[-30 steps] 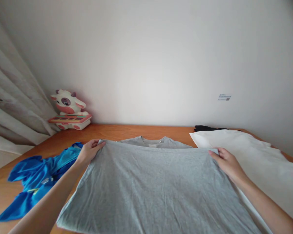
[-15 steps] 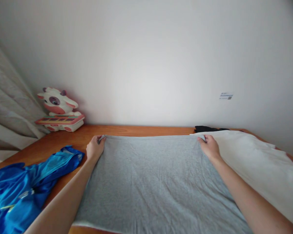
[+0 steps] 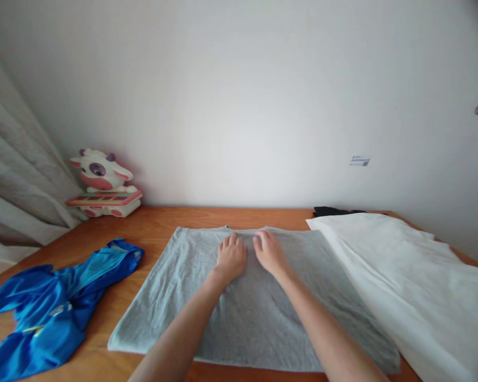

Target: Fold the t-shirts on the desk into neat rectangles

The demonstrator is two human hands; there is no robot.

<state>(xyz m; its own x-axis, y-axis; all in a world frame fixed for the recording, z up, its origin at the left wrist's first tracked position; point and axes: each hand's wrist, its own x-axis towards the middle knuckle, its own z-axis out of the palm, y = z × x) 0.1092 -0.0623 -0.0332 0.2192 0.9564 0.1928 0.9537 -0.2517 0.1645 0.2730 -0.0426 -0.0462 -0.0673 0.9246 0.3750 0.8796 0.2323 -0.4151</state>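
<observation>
Touching grey shirt (image 3: 258, 323) toward worktop (image 3: 199, 215)'s far edge, left hand (image 3: 231, 257) and right hand (image 3: 270, 250), fingers slightly spread, no longer pinch.

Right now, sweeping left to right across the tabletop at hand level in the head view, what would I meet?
Blue garment, gray shirt with the left hand and then the right hand on it, white cloth.

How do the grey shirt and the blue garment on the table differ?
The grey shirt is spread flat; the blue garment lies crumpled. The grey shirt looks plain; the blue garment has white and yellow marks. The grey shirt covers more of the wooden table than the blue garment. Both lie on it.
</observation>
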